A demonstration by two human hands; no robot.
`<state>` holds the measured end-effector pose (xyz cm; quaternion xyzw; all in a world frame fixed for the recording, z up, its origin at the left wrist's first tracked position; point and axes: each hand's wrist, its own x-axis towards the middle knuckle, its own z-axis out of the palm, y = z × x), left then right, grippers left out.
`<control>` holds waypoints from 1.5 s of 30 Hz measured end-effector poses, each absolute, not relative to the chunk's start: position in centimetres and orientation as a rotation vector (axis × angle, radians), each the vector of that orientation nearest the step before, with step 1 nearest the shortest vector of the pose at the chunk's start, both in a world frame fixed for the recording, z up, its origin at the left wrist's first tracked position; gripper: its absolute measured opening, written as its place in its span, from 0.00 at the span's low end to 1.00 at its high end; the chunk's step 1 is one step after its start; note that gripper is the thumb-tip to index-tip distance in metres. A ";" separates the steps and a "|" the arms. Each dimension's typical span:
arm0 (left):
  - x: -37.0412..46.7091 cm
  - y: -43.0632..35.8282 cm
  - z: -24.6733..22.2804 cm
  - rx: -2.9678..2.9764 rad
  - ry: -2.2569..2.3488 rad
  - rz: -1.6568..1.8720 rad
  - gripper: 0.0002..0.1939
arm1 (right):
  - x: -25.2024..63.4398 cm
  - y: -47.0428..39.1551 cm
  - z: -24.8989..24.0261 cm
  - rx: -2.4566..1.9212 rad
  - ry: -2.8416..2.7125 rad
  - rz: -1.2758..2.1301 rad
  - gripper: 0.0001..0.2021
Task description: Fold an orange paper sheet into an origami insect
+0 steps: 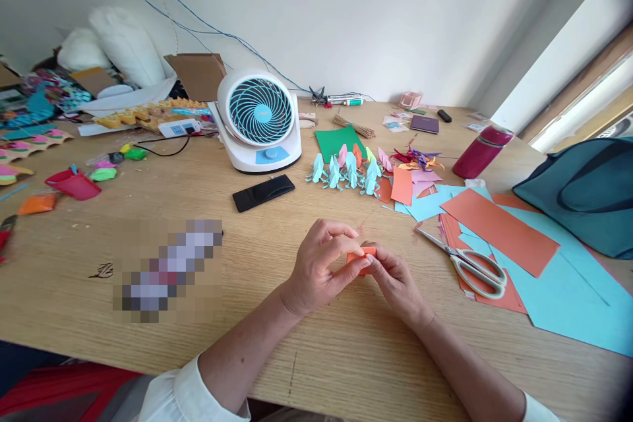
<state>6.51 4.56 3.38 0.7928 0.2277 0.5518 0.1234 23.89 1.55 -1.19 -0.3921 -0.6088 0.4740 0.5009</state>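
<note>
A small folded piece of orange paper (368, 252) is held between my two hands, just above the table. My left hand (321, 264) pinches its left side between thumb and index finger, with the other fingers curved above it. On its right side, my right hand (398, 280) grips the paper with thumb and fingers. Behind the hands stand several light blue folded paper figures (351, 171). White-handled scissors (477, 270) lie right of my right hand, on orange and light blue sheets.
On the wooden table (267, 244), a white fan (260, 119) stands behind a black phone-like object (264, 193). At the right are a large orange sheet (502, 231), a dark pink bottle (482, 153) and a teal bag (583, 198). A red cup (74, 184) is at the left.
</note>
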 end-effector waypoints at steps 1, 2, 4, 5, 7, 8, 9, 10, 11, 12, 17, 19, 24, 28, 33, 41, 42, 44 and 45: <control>6.5 4.6 3.4 2.315 0.662 1.605 0.04 | 23.9 1.5 -1.2 -0.949 -1.474 1.147 0.14; 6.5 4.6 3.4 2.316 0.659 1.602 0.04 | 24.0 1.5 -1.3 -0.949 -1.476 1.148 0.14; 6.5 4.6 3.4 2.315 0.658 1.607 0.04 | 24.0 1.5 -1.3 -0.948 -1.481 1.153 0.14; 6.5 4.6 3.4 2.313 0.662 1.611 0.04 | 24.0 1.5 -1.3 -0.949 -1.481 1.154 0.14; 6.5 4.6 3.4 2.313 0.674 1.612 0.04 | 24.0 1.5 -1.3 -0.954 -1.474 1.156 0.15; 6.5 4.6 3.4 2.312 0.678 1.609 0.04 | 24.0 1.5 -1.2 -0.957 -1.467 1.156 0.15; 6.5 4.6 3.4 2.312 0.683 1.606 0.05 | 23.9 1.6 -1.2 -0.961 -1.462 1.153 0.15; 6.5 4.7 3.4 2.310 0.686 1.604 0.05 | 23.9 1.6 -1.1 -0.963 -1.458 1.150 0.16; 6.5 4.7 3.4 2.309 0.687 1.603 0.05 | 23.9 1.6 -1.1 -0.964 -1.455 1.146 0.16; 6.4 4.7 3.4 2.308 0.687 1.604 0.05 | 23.9 1.6 -1.1 -0.964 -1.453 1.144 0.16; 6.3 4.9 3.2 2.320 0.675 1.606 0.05 | 23.8 1.7 -1.0 -0.967 -1.445 1.135 0.16; 6.2 4.9 3.2 2.321 0.675 1.606 0.05 | 23.8 1.7 -0.9 -0.970 -1.443 1.135 0.17; 6.2 4.8 3.2 2.331 0.670 1.582 0.05 | 23.8 1.6 -0.8 -0.972 -1.441 1.145 0.17; 6.2 4.8 3.4 2.331 0.668 1.597 0.05 | 23.8 1.6 -0.8 -0.950 -1.459 1.142 0.16; 6.3 4.7 3.6 2.343 0.693 1.594 0.05 | 23.9 1.5 -0.9 -0.961 -1.461 1.138 0.17; 6.2 4.7 3.6 2.354 0.674 1.570 0.04 | 23.8 1.6 -0.8 -0.938 -1.462 1.150 0.17; 6.2 4.8 3.6 2.357 0.672 1.571 0.04 | 23.8 1.6 -0.9 -0.932 -1.464 1.152 0.17; 6.2 4.8 3.7 2.360 0.663 1.569 0.04 | 23.9 1.6 -0.9 -0.917 -1.469 1.157 0.16; 6.2 4.8 3.7 2.361 0.658 1.565 0.04 | 23.9 1.6 -0.9 -0.911 -1.472 1.160 0.16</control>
